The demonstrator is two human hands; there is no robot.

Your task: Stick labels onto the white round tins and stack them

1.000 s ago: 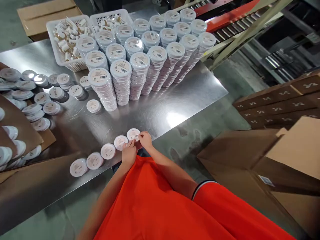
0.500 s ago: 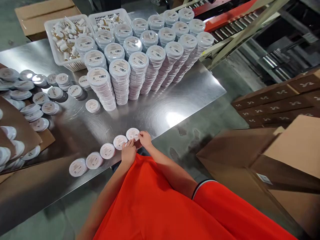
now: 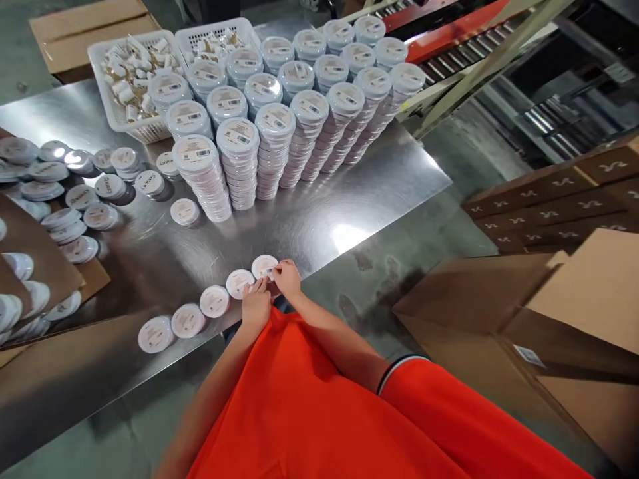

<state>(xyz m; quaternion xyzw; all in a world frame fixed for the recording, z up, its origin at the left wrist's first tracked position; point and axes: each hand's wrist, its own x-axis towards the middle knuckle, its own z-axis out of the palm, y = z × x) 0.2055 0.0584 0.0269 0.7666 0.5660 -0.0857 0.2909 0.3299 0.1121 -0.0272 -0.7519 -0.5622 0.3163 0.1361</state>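
A row of several flat white round tins lies along the near edge of the steel table (image 3: 349, 199). Both my hands are at the rightmost tin (image 3: 260, 264). My right hand (image 3: 288, 277) pinches a small label against the tin's right side, fingers closed. My left hand (image 3: 256, 305) has its fingers curled together on the tin's near edge, between it and the neighbouring tin (image 3: 238, 282). The label is mostly hidden under my fingertips.
Tall stacks of labelled tins (image 3: 279, 126) fill the table's far middle, with two white baskets (image 3: 116, 110) of small parts behind them. Loose tins (image 3: 74, 193) and cardboard sheets lie at the left. Cardboard boxes (image 3: 549, 313) stand on the floor at the right.
My hands have stayed at the rightmost tin. The right fingers have shifted slightly left over the label. Nothing else on the table has moved.
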